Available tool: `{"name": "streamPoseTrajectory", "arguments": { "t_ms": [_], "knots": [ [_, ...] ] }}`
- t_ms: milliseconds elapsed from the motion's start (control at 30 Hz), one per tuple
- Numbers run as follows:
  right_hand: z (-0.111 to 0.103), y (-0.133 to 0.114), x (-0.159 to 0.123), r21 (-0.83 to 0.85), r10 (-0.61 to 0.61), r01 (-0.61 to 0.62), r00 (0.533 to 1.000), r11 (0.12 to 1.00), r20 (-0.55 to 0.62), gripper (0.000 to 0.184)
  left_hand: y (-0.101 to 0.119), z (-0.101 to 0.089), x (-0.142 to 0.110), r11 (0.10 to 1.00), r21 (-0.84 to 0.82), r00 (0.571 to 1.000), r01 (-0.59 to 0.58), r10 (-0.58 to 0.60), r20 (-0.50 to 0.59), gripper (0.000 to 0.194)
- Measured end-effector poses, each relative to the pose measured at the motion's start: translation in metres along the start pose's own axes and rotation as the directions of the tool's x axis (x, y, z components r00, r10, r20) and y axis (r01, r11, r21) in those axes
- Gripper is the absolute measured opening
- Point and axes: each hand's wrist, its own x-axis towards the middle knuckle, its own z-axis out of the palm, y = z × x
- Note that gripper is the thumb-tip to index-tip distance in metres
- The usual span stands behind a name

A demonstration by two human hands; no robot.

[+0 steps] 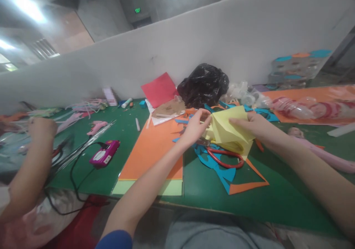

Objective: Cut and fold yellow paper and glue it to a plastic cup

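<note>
A yellow sheet of paper (229,125), creased and bent, is held up over the table between my two hands. My right hand (246,123) grips its right side, thumb on the front. At the paper's left edge, my left hand (197,126) has its fingers curled in a pinch; the exact contact is partly hidden. Just below the paper lie scissors with red handles (226,163), blades mostly covered. Blue paper scraps (210,162) and an orange paper strip (248,187) spread around them on the green table (202,193).
Orange sheets (151,151) lie left of my hands. Behind are a black plastic bag (203,84) and red paper (159,90). A magenta device (104,153) with a black cable and a pink glue gun (97,127) lie near another person's arm (34,156). Plastic bottles (305,106) lie right.
</note>
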Motion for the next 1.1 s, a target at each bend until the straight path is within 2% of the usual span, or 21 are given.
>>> {"name": "streamPoseTrajectory", "arguments": {
  "t_ms": [167,433,667,800,1100],
  "knots": [
    [-0.002,0.008,0.008,-0.023,0.010,-0.010,1.000,1.000,-0.004,0.023,-0.003,-0.004,0.002,1.000,-0.008,1.000,0.015,-0.015,0.005,0.009],
    [-0.002,0.008,0.008,-0.028,0.020,-0.020,1.000,0.999,0.003,0.026,-0.017,-0.007,0.007,0.999,0.010,0.999,0.038,-0.038,0.003,0.017],
    [-0.001,0.005,0.005,-0.049,0.017,-0.017,1.000,0.999,-0.004,0.023,-0.007,-0.010,0.005,0.985,0.174,0.999,0.020,-0.025,0.029,0.020],
    [0.001,0.000,-0.001,-0.054,0.030,-0.029,1.000,0.998,0.008,0.023,-0.002,-0.011,0.004,0.981,0.193,0.999,0.027,-0.031,0.014,0.019],
    [0.000,0.005,0.007,-0.123,0.044,-0.054,0.996,0.991,-0.082,0.023,0.000,-0.013,0.006,0.977,0.208,0.998,0.044,-0.051,0.028,0.015]
  ]
}}
